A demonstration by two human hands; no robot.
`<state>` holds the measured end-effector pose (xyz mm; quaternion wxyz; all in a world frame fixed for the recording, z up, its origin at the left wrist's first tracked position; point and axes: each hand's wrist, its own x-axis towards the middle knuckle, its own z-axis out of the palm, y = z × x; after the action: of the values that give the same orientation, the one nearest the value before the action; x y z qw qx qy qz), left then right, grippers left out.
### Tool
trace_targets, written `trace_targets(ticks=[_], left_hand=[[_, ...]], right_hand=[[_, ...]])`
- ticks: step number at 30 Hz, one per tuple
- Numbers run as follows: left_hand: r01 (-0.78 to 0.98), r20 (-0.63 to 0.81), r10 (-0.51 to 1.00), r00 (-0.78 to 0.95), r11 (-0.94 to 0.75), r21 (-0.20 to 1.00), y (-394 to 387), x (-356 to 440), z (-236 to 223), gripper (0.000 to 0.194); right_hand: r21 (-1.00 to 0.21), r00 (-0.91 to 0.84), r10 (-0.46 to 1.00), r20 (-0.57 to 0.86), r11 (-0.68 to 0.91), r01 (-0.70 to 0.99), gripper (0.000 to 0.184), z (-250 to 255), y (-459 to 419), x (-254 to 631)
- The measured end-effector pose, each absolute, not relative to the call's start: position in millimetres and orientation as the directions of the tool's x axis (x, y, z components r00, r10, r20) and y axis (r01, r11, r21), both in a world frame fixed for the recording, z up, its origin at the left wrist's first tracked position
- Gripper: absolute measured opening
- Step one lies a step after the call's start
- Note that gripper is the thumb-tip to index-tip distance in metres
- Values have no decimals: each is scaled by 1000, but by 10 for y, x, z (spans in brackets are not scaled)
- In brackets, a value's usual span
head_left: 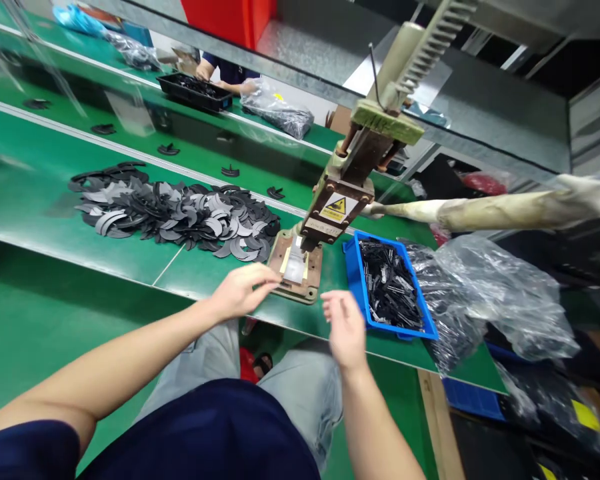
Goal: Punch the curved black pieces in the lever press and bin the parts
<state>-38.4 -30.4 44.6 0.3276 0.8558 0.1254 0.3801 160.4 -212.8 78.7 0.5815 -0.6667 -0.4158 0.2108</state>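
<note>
My left hand (243, 288) reaches to the base plate (296, 270) of a small hand press (341, 200), its fingers pinched together at the plate's near left edge; what they hold is too small to make out. My right hand (347, 328) hovers just in front of the plate, beside a blue tray (359, 283) of small black parts, with fingers loosely curled and nothing visible in them. A heap of flat black crescent-shaped pieces (175, 212) lies on the green bench left of the press.
The press's long wrapped lever (495, 207) sticks out to the right. Clear plastic bags (485, 293) lie right of the blue tray. On the far belt, single black pieces, a black tray (195, 90) and another person's hands (205, 69).
</note>
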Motion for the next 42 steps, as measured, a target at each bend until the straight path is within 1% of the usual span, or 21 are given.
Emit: trace_targets(ticks=[2,3,4,5,6,7,9,11,13,16,18,20,23,25,27,29,32,35,37,39,42], left_hand=[[49,554,505,662,-767,640,-25,-240,408,21],[77,548,508,664,-775,627,98,-160,393,22],[101,540,506,672,-786,610,203,-79,382,24],[125,530,497,687,-800,587,288,1,373,25],[149,518,484,705,-815,560,352,76,368,25],[170,503,467,728,-833,527,398,145,364,26],[188,470,410,782,-874,449,446,257,359,27],[174,441,336,832,-914,367,458,338,356,28],[151,415,271,868,-942,299,460,393,357,30],[119,390,211,897,-962,246,467,441,374,34],[99,382,187,905,-966,237,470,453,395,34],[93,383,181,906,-967,238,460,455,416,32],[104,396,201,896,-962,251,417,451,434,31],[110,394,208,895,-960,258,396,439,437,31],[109,388,210,897,-958,267,416,396,439,31],[142,397,256,881,-945,294,496,291,439,33],[295,444,429,787,-893,340,699,3,436,34],[434,443,537,718,-843,318,859,-330,426,30],[460,388,534,751,-845,273,873,-475,418,27],[437,324,493,808,-869,231,814,-525,411,29],[424,240,453,858,-890,167,672,-474,397,43]], right_hand=[[-898,644,657,392,121,423,31,1169,-2024,1890],[-812,630,531,567,230,537,34,1407,-1961,2010],[-707,583,403,705,345,617,37,1664,-1896,2103],[-607,525,307,794,449,656,38,1929,-1834,2166],[-538,449,298,842,521,663,38,2187,-1779,2198],[-507,402,310,861,572,645,41,2422,-1731,2204],[-540,340,423,840,587,603,53,2778,-1658,2168],[-579,265,539,800,578,575,62,2941,-1603,2116],[-562,208,555,805,604,566,57,2925,-1562,2078],[-497,220,463,859,645,581,39,2688,-1568,2019],[-476,221,443,869,625,619,33,2454,-1637,1957],[-450,202,441,874,580,680,31,2181,-1742,1892],[-374,143,436,889,510,775,24,1752,-1889,1837],[-332,111,427,897,488,807,22,1517,-1944,1839],[-321,109,421,900,474,820,20,1367,-1959,1857],[-316,117,407,906,465,827,19,1301,-1945,1875],[-293,122,358,926,473,831,18,1293,-1897,1878],[-280,136,309,941,490,825,19,1302,-1851,1857],[-282,146,293,945,502,817,20,1302,-1833,1839],[-291,161,285,945,505,813,21,1303,-1825,1825],[-291,162,285,945,500,816,22,1310,-1832,1814]])
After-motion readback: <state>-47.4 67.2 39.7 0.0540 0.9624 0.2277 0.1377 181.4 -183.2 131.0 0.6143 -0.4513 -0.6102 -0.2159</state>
